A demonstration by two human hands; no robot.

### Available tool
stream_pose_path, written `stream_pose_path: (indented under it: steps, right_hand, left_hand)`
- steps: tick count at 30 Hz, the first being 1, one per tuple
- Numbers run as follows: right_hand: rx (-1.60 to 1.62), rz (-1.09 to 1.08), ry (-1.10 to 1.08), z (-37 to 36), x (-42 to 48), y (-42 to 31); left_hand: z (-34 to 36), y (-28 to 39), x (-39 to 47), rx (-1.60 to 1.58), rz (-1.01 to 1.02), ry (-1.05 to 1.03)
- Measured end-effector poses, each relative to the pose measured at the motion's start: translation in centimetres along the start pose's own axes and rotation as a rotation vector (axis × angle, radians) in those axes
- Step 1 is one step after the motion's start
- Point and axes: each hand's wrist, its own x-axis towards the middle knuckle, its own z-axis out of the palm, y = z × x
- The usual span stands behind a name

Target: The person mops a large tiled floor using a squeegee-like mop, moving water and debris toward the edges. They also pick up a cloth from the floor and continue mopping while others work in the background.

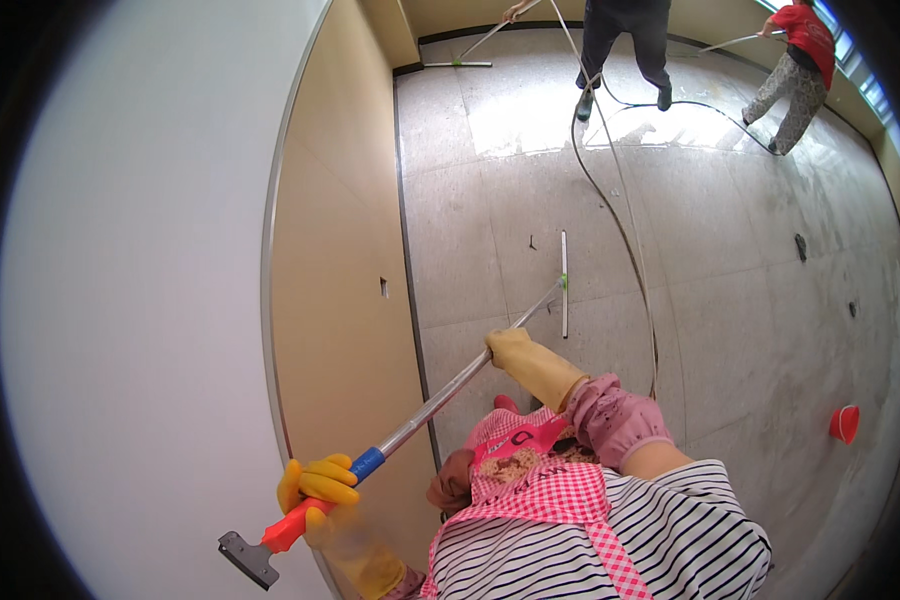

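Note:
My right hand [529, 360], in a pale yellow rubber glove, is closed around the middle of a metal pole [450, 386]. Low at the left, my left hand [319, 491], in an orange-yellow rubber glove, holds the pole's blue grip [367, 463] and the red handle [292, 527] of a scraper. Whether handle and pole are joined is hidden by the fingers. The scraper's grey metal head [248, 559] points down-left. At the pole's far end, a green joint carries a long squeegee head [565, 311] resting on the tiled floor. Small dark scraps lie beside it.
A beige wall [345, 300] runs close on the left. A hose [615, 214] and a pale cord [634, 225] cross the floor. Two people [622, 37] [799, 75] stand at the back; another squeegee [469, 64] is there. Wet floor shines nearby. A red bucket [844, 424] sits right.

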Motion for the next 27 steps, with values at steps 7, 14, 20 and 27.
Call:
stream_pose_path:
  steps: [7, 14, 20, 27]
  right_hand:
    - [-0.091, -0.001, 0.025, -2.4, 0.9, 2.1]
    - [-0.084, 0.091, 0.134, -6.1, -0.1, 4.0]
    - [-0.148, 0.013, 0.255, -9.2, 1.0, 7.6]
    - [-0.234, -0.170, 0.186, -24.0, 5.9, 2.8]
  left_hand:
    - [1.4, 0.1, 0.6, 0.005, -0.007, -0.002]
    - [2.5, 0.5, 0.8, -0.037, 0.123, -0.357]
    - [4.2, 0.3, 0.0, 0.066, 0.162, -0.264]
    - [4.7, 3.7, 7.2, 0.157, 0.113, 0.045]
